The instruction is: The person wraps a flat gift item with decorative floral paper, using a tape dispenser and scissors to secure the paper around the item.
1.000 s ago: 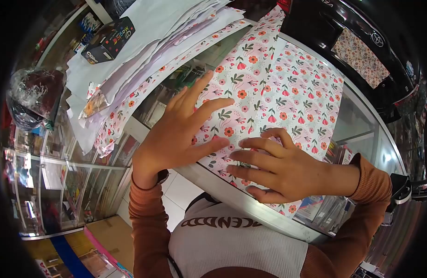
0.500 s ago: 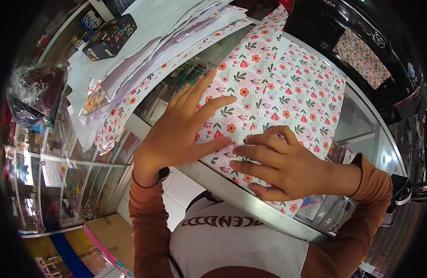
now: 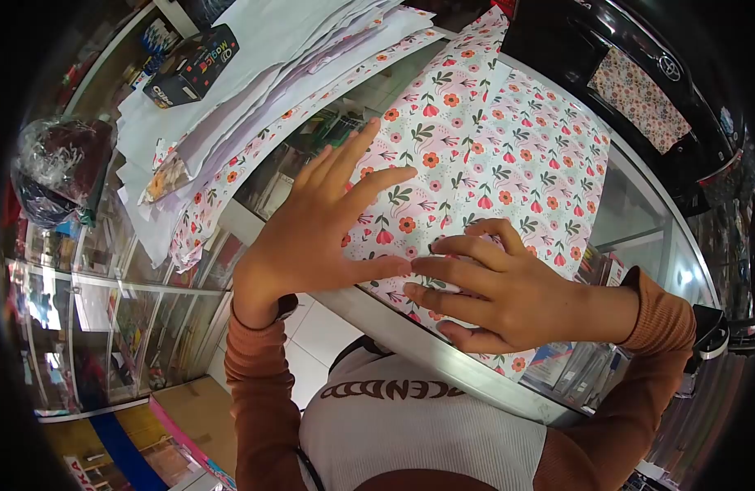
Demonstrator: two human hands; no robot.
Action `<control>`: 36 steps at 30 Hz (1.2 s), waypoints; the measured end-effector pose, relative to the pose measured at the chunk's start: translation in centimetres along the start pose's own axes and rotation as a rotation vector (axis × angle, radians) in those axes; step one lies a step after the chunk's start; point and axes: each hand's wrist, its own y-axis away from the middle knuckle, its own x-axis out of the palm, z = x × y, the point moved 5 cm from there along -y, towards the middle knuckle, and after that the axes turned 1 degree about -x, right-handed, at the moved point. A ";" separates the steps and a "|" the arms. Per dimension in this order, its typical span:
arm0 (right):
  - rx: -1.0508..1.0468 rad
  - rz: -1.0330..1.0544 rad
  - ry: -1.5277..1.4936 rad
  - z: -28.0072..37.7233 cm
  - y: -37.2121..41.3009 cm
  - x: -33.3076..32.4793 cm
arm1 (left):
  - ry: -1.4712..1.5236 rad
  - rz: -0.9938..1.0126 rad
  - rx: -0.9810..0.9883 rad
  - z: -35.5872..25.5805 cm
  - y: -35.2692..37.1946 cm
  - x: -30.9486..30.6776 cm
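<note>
Floral wrapping paper (image 3: 525, 155) lies over the glass counter, printed with red and orange flowers on a pale ground. A raised, folded-looking strip of it runs up toward the far edge. My left hand (image 3: 316, 217) rests on the paper's left side, fingers spread and thumb stretched to the right. Close by, my right hand (image 3: 500, 286) presses on the lower part of the paper with bent, slightly parted fingers. The tips of the left thumb and the right fingers nearly meet. Whatever lies under the paper, if anything, is hidden.
At the upper left, a stack of paper sheets (image 3: 271, 61) carries a black Magic Cube box (image 3: 193, 69). A black case with a Toyota badge (image 3: 558, 41) stands at the upper right. The counter's metal edge (image 3: 443, 352) runs before my body; glass shelving (image 3: 107, 327) is at left.
Both hands stay almost where they were on the paper. The view has shifted very slightly; nothing has been picked up or let go.
</note>
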 end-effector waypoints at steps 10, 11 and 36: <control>-0.036 -0.036 -0.041 0.2 0.3 0.1 | 0.056 -0.008 0.020 -0.1 0.0 -0.2; -0.041 -0.032 -0.042 0.2 0.3 0.0 | 0.059 -0.004 0.013 -0.2 0.0 -0.2; 0.030 -0.038 -0.070 0.2 0.5 -0.3 | -0.016 0.024 0.020 -0.8 0.7 0.0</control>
